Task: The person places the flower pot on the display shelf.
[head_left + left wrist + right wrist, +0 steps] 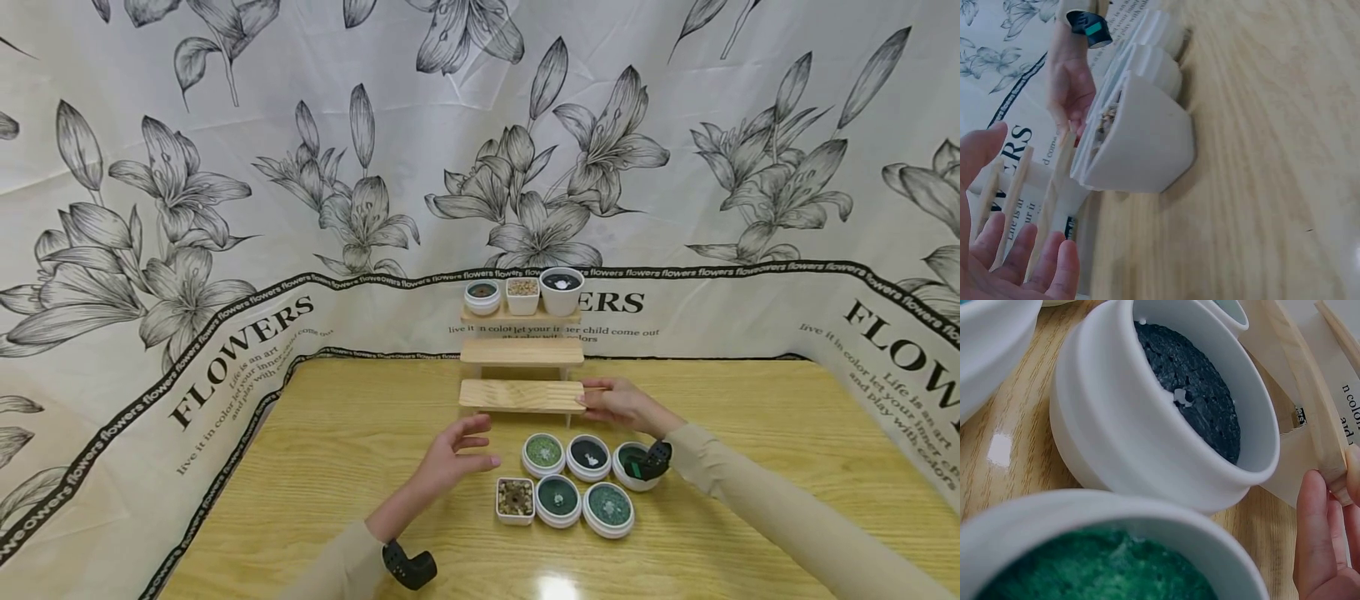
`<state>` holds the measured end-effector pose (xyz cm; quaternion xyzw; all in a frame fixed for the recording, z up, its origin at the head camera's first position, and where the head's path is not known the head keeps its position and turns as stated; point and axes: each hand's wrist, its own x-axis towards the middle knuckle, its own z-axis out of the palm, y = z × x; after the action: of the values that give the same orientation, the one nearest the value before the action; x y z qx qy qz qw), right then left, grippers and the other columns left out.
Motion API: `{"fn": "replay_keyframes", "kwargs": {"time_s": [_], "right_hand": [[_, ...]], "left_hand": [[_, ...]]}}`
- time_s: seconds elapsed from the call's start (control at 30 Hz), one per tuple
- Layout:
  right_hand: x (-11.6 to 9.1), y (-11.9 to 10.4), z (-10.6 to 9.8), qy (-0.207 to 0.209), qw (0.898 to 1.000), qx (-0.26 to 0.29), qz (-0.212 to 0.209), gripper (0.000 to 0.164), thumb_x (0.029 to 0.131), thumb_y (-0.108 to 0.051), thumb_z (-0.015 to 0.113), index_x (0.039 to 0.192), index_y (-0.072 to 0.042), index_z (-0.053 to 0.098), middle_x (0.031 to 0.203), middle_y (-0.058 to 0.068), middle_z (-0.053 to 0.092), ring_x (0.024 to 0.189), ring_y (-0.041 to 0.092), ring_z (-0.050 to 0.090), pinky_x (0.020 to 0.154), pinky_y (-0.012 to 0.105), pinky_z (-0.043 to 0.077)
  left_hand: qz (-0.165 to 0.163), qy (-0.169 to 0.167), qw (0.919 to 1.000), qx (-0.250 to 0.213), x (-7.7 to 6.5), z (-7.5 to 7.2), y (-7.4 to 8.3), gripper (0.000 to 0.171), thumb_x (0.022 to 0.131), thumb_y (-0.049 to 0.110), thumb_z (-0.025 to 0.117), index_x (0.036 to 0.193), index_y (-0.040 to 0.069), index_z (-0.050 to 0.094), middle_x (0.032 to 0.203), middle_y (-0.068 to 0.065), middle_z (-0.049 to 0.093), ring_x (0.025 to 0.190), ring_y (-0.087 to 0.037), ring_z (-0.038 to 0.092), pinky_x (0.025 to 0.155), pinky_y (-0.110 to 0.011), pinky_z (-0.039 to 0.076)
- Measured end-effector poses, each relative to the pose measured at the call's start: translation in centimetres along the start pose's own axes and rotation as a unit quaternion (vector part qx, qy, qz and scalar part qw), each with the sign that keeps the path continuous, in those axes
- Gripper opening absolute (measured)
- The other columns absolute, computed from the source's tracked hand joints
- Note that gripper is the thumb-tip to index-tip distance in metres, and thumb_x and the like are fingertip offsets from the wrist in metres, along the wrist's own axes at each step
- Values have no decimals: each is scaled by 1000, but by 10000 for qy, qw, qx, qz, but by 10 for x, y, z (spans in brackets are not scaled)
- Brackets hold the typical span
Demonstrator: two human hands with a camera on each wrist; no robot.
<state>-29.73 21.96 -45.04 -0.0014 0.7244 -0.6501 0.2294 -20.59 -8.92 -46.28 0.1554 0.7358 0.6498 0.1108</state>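
A three-tier wooden stand [517,396] with white supports stands on the table against the printed cloth. My right hand [622,406] pinches the right end of its lowest step, thumb on top and fingers beneath, as the right wrist view shows at the board's end [1329,450]. Just in front of the stand's left end, my left hand [450,457] is held with fingers spread and nothing in them. Close to the left fingertips is a square white pot of pebbles [515,500], its side filling the middle of the left wrist view.
Several round white pots cluster before the stand, among them a light green one [543,454], a black one [589,457] and a teal one [609,507]. On the top step sit a small round pot [482,296], a square pot [522,295] and a taller pot [562,292].
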Motion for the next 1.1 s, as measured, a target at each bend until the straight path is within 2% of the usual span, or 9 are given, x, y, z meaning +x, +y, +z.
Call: {"fn": "replay_keyframes", "kwargs": {"time_s": [0.2,0.37,0.67,0.87,1.1], "right_hand": [[-3,-3,1,-27,10000,-33,-5,64,95,-1,53,144,18,17,107,15,53,80,5,60,80,22,57],[-5,-5,2,-20,10000,6,0,64,95,-1,53,144,18,16,107,15,52,80,5,60,82,23,57],[-2,-1,0,-115,9999,-9,-52,65,96,-2,51,144,18,14,107,11,54,80,3,61,82,21,57],[-2,-1,0,-104,9999,-16,-45,65,96,-2,52,145,18,14,109,13,53,81,4,61,86,24,56],[-1,-1,0,-109,9999,-34,-68,65,96,-2,52,144,19,13,110,13,53,82,4,60,88,25,56]], "left_hand": [[-26,-513,9986,134,-8,7,-11,72,82,12,75,142,-4,38,141,-27,44,125,-44,48,103,-46,47],[-165,-781,9965,233,-15,12,-17,75,81,15,77,143,-2,37,141,-24,46,126,-40,48,105,-48,44],[-172,-795,9962,323,-23,20,-27,76,75,9,81,140,2,42,134,-19,51,118,-25,53,104,-35,45],[-80,-805,9967,36,-26,24,-29,74,73,2,81,136,-5,43,130,-22,51,113,-25,57,99,-24,48],[-64,-674,9977,-39,-28,29,-29,68,72,-5,78,132,-10,45,128,-23,54,110,-26,59,96,-22,50]]}}
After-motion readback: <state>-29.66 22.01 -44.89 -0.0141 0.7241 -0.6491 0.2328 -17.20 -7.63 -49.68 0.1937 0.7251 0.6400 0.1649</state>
